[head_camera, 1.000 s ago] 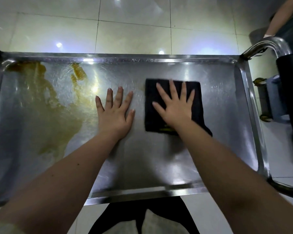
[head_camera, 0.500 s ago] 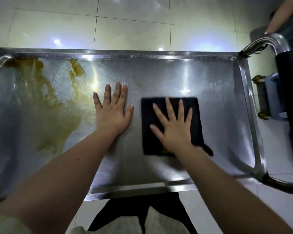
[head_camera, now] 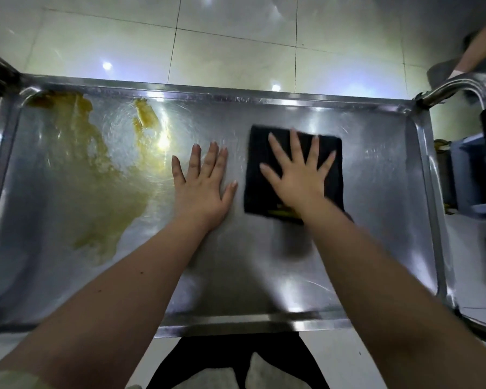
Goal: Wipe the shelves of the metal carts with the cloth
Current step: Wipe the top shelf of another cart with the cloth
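A pale glossy tiled floor (head_camera: 236,32) with bright light reflections lies beyond the far edge. At the upper right corner another person's forearm (head_camera: 477,49) reaches in. By the right edge stands a blue object (head_camera: 467,175), blurred.

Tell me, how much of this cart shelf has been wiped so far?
Roughly the right half of the shelf already looks shiny and stain-free. The right hand presses the black cloth flat there, and the left hand braces beside it. The yellow-brown stain across the left half is not yet wiped.
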Motion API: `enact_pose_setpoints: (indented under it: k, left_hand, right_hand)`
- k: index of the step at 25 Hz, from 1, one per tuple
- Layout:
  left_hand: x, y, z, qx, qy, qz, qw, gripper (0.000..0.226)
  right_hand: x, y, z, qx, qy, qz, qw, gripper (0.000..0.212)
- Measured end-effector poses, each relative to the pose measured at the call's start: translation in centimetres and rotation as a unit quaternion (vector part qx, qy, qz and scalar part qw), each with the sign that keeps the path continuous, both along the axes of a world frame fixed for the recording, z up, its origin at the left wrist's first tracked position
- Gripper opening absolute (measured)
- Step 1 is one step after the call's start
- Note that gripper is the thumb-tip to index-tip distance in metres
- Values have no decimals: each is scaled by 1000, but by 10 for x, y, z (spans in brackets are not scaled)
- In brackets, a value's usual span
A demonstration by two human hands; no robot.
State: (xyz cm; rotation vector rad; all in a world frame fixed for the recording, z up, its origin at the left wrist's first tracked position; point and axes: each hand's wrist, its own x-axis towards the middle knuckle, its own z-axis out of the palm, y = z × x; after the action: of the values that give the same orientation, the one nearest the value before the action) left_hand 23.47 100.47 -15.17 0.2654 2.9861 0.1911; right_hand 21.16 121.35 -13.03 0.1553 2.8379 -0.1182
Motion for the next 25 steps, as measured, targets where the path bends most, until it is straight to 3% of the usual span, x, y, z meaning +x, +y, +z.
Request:
enact_pose_setpoints:
  k: [2,5,9,15,18,21,25]
  left_hand:
    - [-1,1,0,4,2,1,1000,70]
    - [-2,1,1,8,0,1,1000,69]
    - [-3,1,4,13,-11,0,1000,69]
    - [-3,0,8,20,-20,0,1000,69]
    - [-3,-5,12,40,-29,-7,999,66]
    - [-2,-22,22,127,-25,-47,990,57]
    - [10,-92,19,61,16,-24,998,55]
  right_hand:
    - [-57,-5,0,3,-19,-17,1000,67]
    - [-71,-11,-3,18,-19,-15,1000,67]
    - [2,-8,-4,10,16,36,999,67]
    - [206,-40,-3,6,43,100,994,68]
    - [225,-61,-3,21,35,115,993,69]
    - [220,-63,-1,26,27,107,994,68]
    - [224,-61,-3,34,17,112,993,68]
